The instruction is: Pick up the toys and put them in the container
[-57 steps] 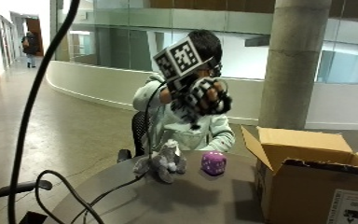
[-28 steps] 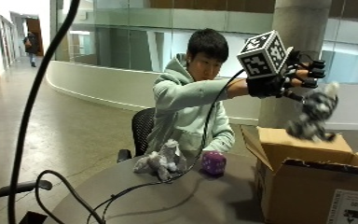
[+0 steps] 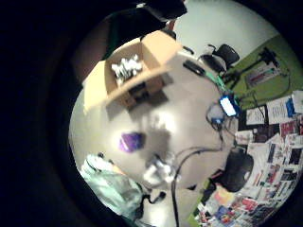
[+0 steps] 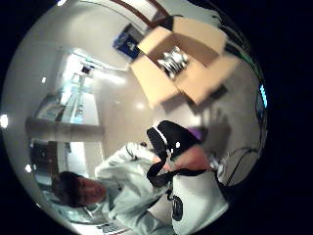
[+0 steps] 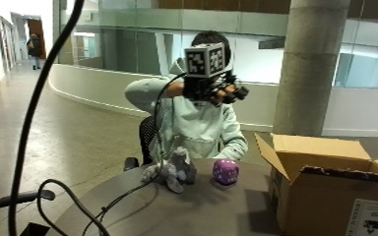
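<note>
Over the worktop [image 5: 195,211] we see the right hand [image 5: 214,88] raised, fingers loosely curled, empty. Only the palm views show a grey toy [image 3: 125,68] inside the cardboard box [image 5: 327,196]. Half a second ago the hand held it above the box. A furry toy [image 5: 171,169] and purple die [image 5: 226,171] sit at the box's nine o'clock.

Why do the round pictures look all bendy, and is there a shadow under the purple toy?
Both palm views bend the round table and cardboard box because their cameras are very wide-angle. The little finger side view shows a dark shadow beside the purple toy. The outside view shows soft shadows under the toys and shiny window reflections behind.
</note>
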